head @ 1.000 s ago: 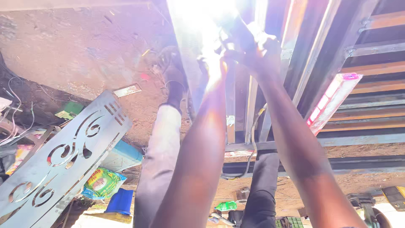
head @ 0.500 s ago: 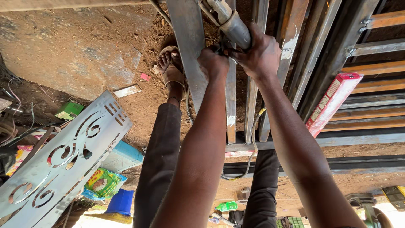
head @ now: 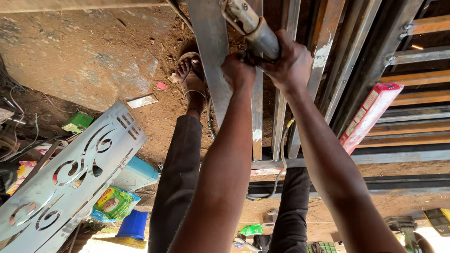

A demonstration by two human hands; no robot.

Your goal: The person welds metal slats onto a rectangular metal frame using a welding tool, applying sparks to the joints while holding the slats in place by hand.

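The grey power tool (head: 255, 29) sits at the top centre of the view, over the steel frame (head: 262, 117). Its long body runs from the hands up and to the left, head end pointing away from the person. The right hand (head: 288, 61) is wrapped around the barrel, fingers curled tight; the left hand (head: 238, 70) is closed in a fist on the tool's underside just beside it. Both forearms stretch straight out from the bottom of the view, nearly parallel. Below lies bare reddish dirt floor (head: 84, 61), with a sandalled foot (head: 191, 77), a cut-out metal panel (head: 65, 173) at left and a red box (head: 370, 117) on the bars at right.
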